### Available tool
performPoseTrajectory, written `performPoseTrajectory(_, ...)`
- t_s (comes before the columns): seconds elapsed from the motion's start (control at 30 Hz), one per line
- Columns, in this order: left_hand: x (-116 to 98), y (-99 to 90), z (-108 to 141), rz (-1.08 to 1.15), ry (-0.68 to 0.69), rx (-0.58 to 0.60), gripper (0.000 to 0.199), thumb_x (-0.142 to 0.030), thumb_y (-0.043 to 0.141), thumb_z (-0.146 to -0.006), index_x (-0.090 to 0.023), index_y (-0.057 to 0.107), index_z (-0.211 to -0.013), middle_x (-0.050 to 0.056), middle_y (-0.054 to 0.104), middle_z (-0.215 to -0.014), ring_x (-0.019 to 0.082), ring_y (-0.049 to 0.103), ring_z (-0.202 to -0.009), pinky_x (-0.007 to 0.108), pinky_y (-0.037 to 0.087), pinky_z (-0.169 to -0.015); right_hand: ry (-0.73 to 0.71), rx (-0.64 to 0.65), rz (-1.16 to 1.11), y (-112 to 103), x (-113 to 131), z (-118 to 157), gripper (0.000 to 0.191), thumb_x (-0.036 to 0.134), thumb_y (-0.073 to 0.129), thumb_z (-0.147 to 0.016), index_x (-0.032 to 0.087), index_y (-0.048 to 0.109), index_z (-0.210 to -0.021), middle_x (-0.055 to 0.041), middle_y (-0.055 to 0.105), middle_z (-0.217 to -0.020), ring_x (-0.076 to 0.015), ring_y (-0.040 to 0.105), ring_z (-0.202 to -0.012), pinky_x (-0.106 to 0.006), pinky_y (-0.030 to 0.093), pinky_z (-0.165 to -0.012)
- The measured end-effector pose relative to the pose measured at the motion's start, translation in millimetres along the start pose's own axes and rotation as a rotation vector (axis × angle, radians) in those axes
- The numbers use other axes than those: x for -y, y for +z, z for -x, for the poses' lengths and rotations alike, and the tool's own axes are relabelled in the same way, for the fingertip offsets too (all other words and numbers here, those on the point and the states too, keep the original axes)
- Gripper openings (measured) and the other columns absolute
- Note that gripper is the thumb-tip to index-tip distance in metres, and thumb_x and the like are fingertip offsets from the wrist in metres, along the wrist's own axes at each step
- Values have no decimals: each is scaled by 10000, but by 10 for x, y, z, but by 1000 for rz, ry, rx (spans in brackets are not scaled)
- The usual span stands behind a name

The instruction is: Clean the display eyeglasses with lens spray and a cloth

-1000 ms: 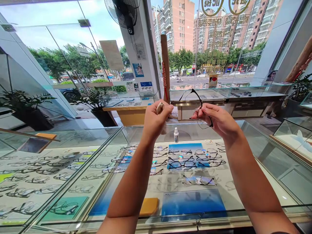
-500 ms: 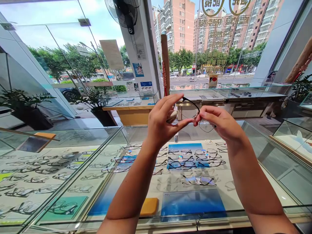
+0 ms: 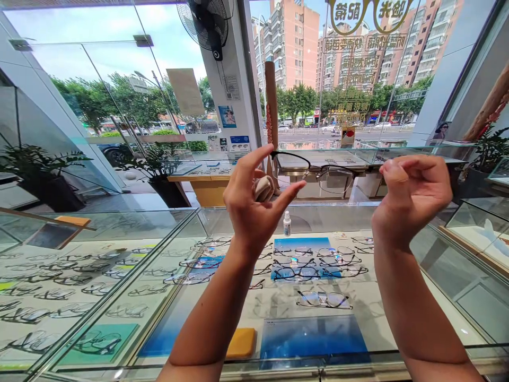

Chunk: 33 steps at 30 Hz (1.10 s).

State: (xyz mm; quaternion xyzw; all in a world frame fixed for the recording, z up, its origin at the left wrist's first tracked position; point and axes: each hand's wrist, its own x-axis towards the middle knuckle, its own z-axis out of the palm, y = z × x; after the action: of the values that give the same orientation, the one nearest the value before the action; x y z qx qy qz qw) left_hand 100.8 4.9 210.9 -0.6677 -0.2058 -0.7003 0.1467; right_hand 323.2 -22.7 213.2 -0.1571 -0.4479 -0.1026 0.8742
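Observation:
My left hand [image 3: 252, 199] holds a pair of eyeglasses [image 3: 314, 171] up in front of me by its left end. They have a dark upper rim and clear lenses. The index fingertip meets the frame's left corner, and the thumb stretches below the left lens. A crumpled beige cloth [image 3: 264, 188] is tucked against the curled fingers of that hand. Just beyond the right lens, my right hand [image 3: 413, 196] is raised with its thumb and fingertips pinched together. Whether a temple of the eyeglasses lies in that pinch I cannot tell.
Below my hands is a glass display case [image 3: 199, 212] with several rows of eyeglasses. A small white bottle [image 3: 287, 224] stands at its far side. A yellow-orange case [image 3: 242, 342] and a blue sheet [image 3: 314, 339] lie near the front edge. Another glass counter [image 3: 217, 168] stands behind.
My right hand has moved from the middle of the eyeglasses out to the right. My left hand has shifted slightly left, its thumb now lower and apart from the right hand.

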Motion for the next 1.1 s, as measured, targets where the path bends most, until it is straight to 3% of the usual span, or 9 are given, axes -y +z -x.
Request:
performPoseTrajectory(0.13,-78,-28,-3,-36,-87,-89,658,-534,933,-796,-273,671,-1340,50,735,-1295,167,680,-820,364,580,-769,-63,50,111,-6,55,11,157,234,786,-893,224,677,-781,15,620,-735,-171,611,-709,-366,515,-743)
performPoseTrajectory(0.33,-160,-61,-39,15,-194,-105,627,-551,940,-780,-256,702,-1280,61,746,-1200,168,639,-749,410,563,-691,-47,176,209,36,158,94,104,332,743,-963,248,722,-906,-5,703,-848,-207,693,-833,-421,569,-835)
performPoseTrajectory(0.47,-168,-62,-41,2,-188,-89,583,-582,914,-802,-295,688,-1256,53,732,-1153,216,706,-871,441,597,-727,-34,290,215,47,224,142,229,395,699,-964,260,754,-1141,-45,764,-1092,-246,727,-1011,-453,584,-903)
performPoseTrajectory(0.53,-163,-56,-42,0,-190,-104,586,-602,903,-806,-288,685,-1250,51,734,-1152,232,721,-945,455,612,-767,-30,327,249,49,264,166,272,425,711,-952,272,757,-1173,-55,763,-1144,-262,717,-1041,-473,581,-922)
performPoseTrajectory(0.67,-155,-52,-54,5,-197,-97,538,-649,837,-859,-287,691,-1230,64,741,-1138,262,730,-1043,491,635,-813,0,369,347,49,320,195,285,453,762,-939,309,746,-1185,-67,742,-1166,-286,699,-1058,-501,575,-956)
performPoseTrajectory(0.83,-137,-51,-49,30,-191,-80,536,-640,865,-835,-317,701,-1230,65,756,-1139,258,741,-1014,496,664,-840,12,392,351,45,326,191,328,433,817,-919,306,738,-1210,-64,721,-1168,-278,676,-1036,-495,565,-957)
performPoseTrajectory(1.0,-50,-55,5,49,-204,9,614,-562,854,-879,-285,645,-1385,99,729,-1301,277,738,-1143,489,650,-979,35,409,335,47,316,190,361,429,852,-900,308,735,-1220,-63,707,-1168,-277,664,-1039,-490,555,-964)
performPoseTrajectory(1.1,-18,-62,22,41,-207,36,630,-527,846,-898,-282,633,-1438,111,715,-1360,280,738,-1162,475,654,-977,49,421,313,45,298,187,351,396,857,-904,305,734,-1220,-62,697,-1162,-271,657,-1046,-481,546,-976)
